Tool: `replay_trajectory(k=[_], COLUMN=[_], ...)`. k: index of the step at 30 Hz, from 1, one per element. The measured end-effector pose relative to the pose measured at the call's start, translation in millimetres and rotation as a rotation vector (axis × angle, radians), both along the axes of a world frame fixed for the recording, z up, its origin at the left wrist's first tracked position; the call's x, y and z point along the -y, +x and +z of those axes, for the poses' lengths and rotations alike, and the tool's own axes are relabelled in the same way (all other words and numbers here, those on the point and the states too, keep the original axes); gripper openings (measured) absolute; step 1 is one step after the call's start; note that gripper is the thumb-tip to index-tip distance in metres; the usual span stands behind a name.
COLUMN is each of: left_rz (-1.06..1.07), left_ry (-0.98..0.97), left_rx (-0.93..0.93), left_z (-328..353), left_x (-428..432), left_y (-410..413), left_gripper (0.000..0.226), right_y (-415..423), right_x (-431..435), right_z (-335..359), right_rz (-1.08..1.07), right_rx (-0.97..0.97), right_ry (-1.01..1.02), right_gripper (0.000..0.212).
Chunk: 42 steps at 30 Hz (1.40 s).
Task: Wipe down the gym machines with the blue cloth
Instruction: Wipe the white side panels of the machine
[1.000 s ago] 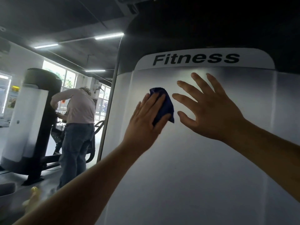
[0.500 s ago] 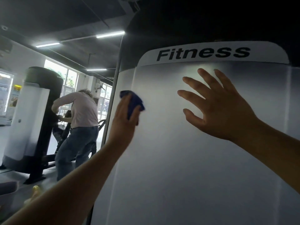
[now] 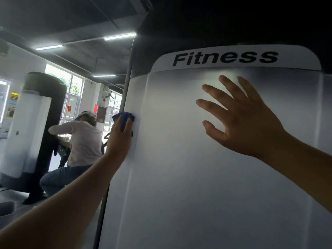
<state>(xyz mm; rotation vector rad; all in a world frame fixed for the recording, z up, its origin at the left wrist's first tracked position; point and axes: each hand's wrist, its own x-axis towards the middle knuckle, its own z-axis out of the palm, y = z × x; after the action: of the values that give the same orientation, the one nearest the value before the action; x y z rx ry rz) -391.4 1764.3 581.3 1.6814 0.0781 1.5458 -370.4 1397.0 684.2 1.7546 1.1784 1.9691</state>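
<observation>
Watching the head cam feed here. The left hand (image 3: 119, 137) has its fingers laid out straight and together, pressing the blue cloth (image 3: 124, 118) flat onto the machine (image 3: 197, 177). The cloth is bunched up and pokes out above the fingertips. It sits right at the left edge of the white panel, where the face curves round to the side, just beside the thin grey pole (image 3: 126, 90) that runs up that edge.

The right hand (image 3: 246, 119) is wide open with fingers fanned apart and nothing in it, up on the panel's upper middle. I can't tell if the palm really touches or just hovers. The fingertips are a bit below the white strip that says Fitness (image 3: 224, 57), and above that comes the black cap (image 3: 233, 20).

Room-wise: there's a big stretch of bare white panel between the two hands, and lots more below both arms down to the bottom of the shot. The panel's right edge is near the frame border.

Past the pole on the left it opens onto the gym floor. Another person (image 3: 84, 141) bends at a second machine (image 3: 36, 123), well apart from mine. Windows (image 3: 71, 87) are behind them, strip lights (image 3: 119, 36) on the dark ceiling.
</observation>
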Motion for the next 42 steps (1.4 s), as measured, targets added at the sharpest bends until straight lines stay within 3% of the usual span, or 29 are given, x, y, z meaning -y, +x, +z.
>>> replay_trajectory(k=[4, 10, 15, 16, 21, 23, 25, 27, 29, 31, 35, 37, 38, 41, 42], left_rz=[-0.014, 0.026, 0.019, 0.038, 0.060, 0.085, 0.102, 0.152, 0.232, 0.264, 0.139, 0.133, 0.171, 0.337, 0.360], left_ry=[0.206, 0.006, 0.249, 0.256, 0.026, 0.159, 0.425, 0.655, 0.727, 0.630, 0.180, 0.106, 0.201, 0.773, 0.859], left_rx=[0.093, 0.035, -0.021, -0.017, 0.028, 0.044, 0.011, -0.015, -0.011, -0.015, 0.018, -0.009, -0.028, 0.007, 0.019], left_z=[4, 0, -7, -9, -7, -10, -17, -25, -28, -28, -34, -32, -33, -56, -64], left_x=[17, 5, 60, 58, 29, 64, 119, 159, 168, 153, 112, 121, 135, 191, 200], left_y=[-1, -10, -15, -14, -13, -23, -36, -37, -30, -27, -22, -25, -24, -26, -28], left_gripper=[0.024, 0.015, 0.056, 0.055, 0.010, 0.012, 0.041, 0.055, 0.057, 0.056, 0.055, 0.055, 0.055, 0.053, 0.055], right_y=[0, -1, 1, 0, -2, -1, 1, 1, 0, 0, -1, -1, -1, 1, 1], right_x=[1, 0, 1, 1, 0, 1, 1, 0, 1, 2, 3, 3, 2, 2, 2], right_z=[0, 0, 0, 0, 1, 1, 0, -1, 0, 0, -1, -1, -1, -2, -1], right_rz=[0.000, -0.002, -0.002, -0.002, 0.001, -0.003, 0.003, 0.032, 0.042, 0.037, 0.041, 0.047, 0.047, 0.055, 0.054], right_rx=[0.014, 0.000, 0.006, 0.008, -0.002, -0.002, 0.002, 0.013, 0.016, 0.006, -0.008, -0.012, -0.010, -0.002, -0.004], right_ry=[-0.001, -0.005, 0.001, 0.006, -0.006, -0.003, 0.001, 0.003, -0.003, -0.001, -0.007, -0.009, -0.007, -0.002, -0.007], right_gripper=[0.058, 0.058, 0.059, 0.058, 0.058, 0.059, 0.059, 0.058, 0.056, 0.055, 0.053, 0.053, 0.053, 0.053, 0.053])
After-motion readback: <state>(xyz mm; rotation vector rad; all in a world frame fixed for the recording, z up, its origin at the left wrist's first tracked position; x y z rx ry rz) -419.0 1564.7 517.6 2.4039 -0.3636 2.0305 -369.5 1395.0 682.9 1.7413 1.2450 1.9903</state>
